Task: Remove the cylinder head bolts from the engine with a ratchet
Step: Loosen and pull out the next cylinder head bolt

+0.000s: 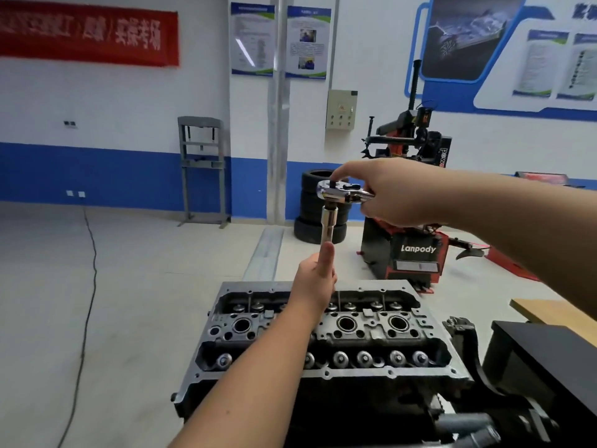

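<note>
- The right hand [400,192] gripped the ratchet [342,193] near its head, with the forefinger resting on top of the head and the remaining fingers curled round the handle.
- The left hand [318,274] was curled round the lower end of the long socket [328,226], thumb lying up along it. The socket hung straight down from the ratchet drive.
- The tool was held in the air above the far edge of the cylinder head [323,331], well clear of any bolt. The engine sat directly below and in front of the person.
- The cylinder head bolts themselves could not be picked out with certainty among the recesses of the head.
- Judged step: checking or seating the socket on the drive, and perhaps setting the ratchet direction, before going down onto a bolt.
- Recommended practice: push the socket fully home on the drive and confirm that it does not wobble.
- Set the direction to loosen before engaging.
- Lower the socket squarely onto the bolt and keep it vertical; a tilted socket may slip and round the bolt.
- Steady the ratchet head with one hand while the other pulls the handle.
</note>
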A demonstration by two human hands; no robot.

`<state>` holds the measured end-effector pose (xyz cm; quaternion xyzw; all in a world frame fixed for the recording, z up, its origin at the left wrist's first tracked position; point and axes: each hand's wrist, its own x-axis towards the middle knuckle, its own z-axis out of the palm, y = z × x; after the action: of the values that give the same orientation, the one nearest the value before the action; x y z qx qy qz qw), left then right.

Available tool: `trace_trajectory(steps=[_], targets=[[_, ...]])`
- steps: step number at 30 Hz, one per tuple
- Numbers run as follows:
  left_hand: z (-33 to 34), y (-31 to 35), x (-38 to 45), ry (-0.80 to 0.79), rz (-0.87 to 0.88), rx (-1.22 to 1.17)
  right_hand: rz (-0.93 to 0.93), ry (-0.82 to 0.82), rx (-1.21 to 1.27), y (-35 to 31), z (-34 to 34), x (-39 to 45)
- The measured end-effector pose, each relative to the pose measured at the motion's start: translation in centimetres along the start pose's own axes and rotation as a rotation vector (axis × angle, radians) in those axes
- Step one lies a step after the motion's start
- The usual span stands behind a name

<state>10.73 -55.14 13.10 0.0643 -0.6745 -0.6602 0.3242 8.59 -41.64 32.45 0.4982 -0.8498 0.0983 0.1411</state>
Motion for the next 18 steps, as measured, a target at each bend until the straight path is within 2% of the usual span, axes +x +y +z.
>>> trace_trajectory(steps=[5, 10, 13, 18], targets=[[0.0, 0.4, -0.2, 0.026, -0.007, 0.073, -0.026, -0.010, -0.101, -0.3, -0.6, 0.0], [0.1, 2.1, 0.0, 0.124, 0.081, 0.109, -0.079, -0.082, -0.107, 0.2, -1.4, 0.0], [0.5, 4.1, 1.0, 0.108, 0.026, 0.113, -0.112, -0.087, -0.091, 0.8, -1.5, -0.1], [0.6, 5.0, 1.4, 0.168, -0.065, 0.169, -0.170, -0.103, -0.031, 0.9, -1.2, 0.2]])
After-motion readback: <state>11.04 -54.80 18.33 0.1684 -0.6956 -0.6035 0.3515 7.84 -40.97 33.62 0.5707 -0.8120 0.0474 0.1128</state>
